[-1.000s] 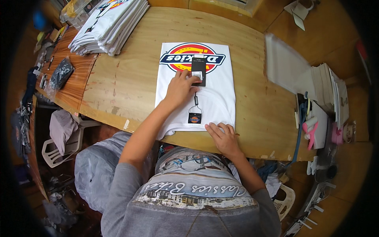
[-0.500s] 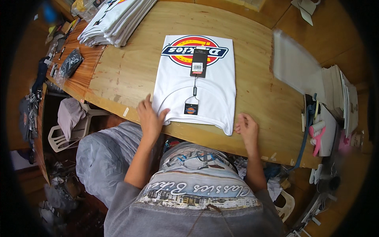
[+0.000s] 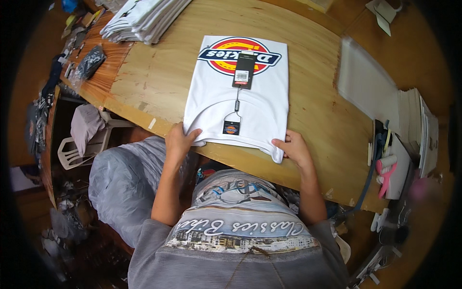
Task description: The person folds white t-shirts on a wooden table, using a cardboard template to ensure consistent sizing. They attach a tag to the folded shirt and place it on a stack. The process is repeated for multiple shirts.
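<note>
A folded white T-shirt (image 3: 263,103) lies on the wooden table in front of me, its collar edge toward me. Its chest bears a round red and yellow print crossed by a dark band. A black hang tag (image 3: 244,70) rests over the print, its cord running down to a small black neck label (image 3: 231,127). My left hand (image 3: 180,139) grips the near left corner, thumb on top and fingers hidden beneath the cloth. At the near right corner my right hand (image 3: 294,147) pinches the shirt's edge, thumb above and the other fingers partly hidden.
A stack of folded white shirts (image 3: 139,21) stands at the far left of the table (image 3: 322,120). Dark clothing in clear plastic (image 3: 90,62) lies left. A pink-handled lint roller (image 3: 385,176) sits at the right edge. A large grey plastic bag (image 3: 122,188) stands below the table.
My right hand has moved in from beside the shirt and taken its near right corner. The fingers of my left hand have closed on the left corner.
</note>
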Demonstrator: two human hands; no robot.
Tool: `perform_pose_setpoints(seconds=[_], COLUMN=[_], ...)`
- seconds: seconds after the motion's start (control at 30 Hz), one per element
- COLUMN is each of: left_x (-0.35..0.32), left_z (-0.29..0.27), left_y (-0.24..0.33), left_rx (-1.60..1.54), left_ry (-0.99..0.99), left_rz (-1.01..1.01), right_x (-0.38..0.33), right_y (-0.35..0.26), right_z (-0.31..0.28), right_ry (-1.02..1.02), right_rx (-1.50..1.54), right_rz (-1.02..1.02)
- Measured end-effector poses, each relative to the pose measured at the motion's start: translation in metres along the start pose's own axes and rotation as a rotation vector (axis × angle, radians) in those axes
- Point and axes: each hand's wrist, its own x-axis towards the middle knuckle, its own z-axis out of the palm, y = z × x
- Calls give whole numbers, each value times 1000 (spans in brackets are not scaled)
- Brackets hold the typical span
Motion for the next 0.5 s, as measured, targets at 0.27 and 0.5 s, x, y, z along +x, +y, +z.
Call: perform_pose_setpoints(seconds=[0.27, 0.5], left_x=[-12, -47], left_z=[5, 40], left_y=[16, 86], left_rx=[12, -353], left_ry=[314, -28], left_rz=[198, 881], right_x=[-14, -43], right_y=[13, 32], right_z=[-10, -100], right_ry=[12, 1033], right_rx=[6, -505], right_rz=[-86, -176])
